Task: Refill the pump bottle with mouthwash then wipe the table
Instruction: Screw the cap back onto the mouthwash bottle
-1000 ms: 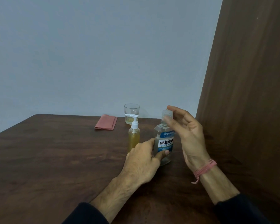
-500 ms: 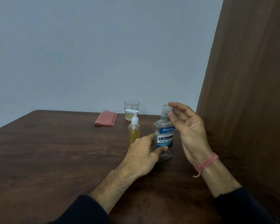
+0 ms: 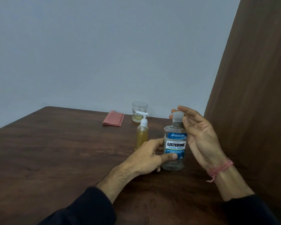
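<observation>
Head view: left hand (image 3: 146,158) clamps the mouthwash bottle (image 3: 174,147) steady on the table (image 3: 55,151) while right hand (image 3: 196,132) fingers loosely ring its cap (image 3: 177,116), likely to unscrew.

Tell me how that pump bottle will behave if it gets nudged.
The pump bottle looks tall and narrow, so a nudge near its white pump head would probably tip it. It seems mostly full of yellow liquid, which likely steadies the base. Its smooth round body would probably roll if it fell.

A glass (image 3: 139,113) stands near the wall (image 3: 104,54).
</observation>
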`<state>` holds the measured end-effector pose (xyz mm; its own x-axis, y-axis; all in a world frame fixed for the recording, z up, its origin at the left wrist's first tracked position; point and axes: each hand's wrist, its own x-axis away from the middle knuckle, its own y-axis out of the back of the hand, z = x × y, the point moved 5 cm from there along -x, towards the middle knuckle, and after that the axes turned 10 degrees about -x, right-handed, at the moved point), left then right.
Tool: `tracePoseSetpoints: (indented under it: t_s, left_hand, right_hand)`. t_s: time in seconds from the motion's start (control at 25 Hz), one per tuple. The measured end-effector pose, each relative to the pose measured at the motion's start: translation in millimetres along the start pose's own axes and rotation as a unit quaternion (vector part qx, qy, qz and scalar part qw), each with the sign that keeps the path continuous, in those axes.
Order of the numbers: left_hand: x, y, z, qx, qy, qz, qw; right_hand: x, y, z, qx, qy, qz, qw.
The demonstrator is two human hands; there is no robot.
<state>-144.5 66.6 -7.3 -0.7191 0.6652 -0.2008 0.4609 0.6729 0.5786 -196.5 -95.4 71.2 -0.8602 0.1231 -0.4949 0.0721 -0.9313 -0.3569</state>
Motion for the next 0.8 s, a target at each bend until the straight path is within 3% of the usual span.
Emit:
tracePoseSetpoints:
  t_s: [0.2,0.56,0.8]
  left_hand:
    - [-2.0,-1.2,1.7,0.02,-0.006,0.02,1.0]
    - [-1.8,-0.8,-3.3,-0.015,-0.008,-0.038,0.999]
    - [0.3,-3.0,-5.9,-0.087,0.004,-0.094,0.992]
  right_hand:
    - [1.1,-4.9,0.6,-0.027,-0.061,0.066,0.996]
    - [-0.5,1.5,1.4,0.045,0.019,0.031,0.998]
    - [2.9,-0.8,8.0,0.217,0.1,-0.004,0.971]
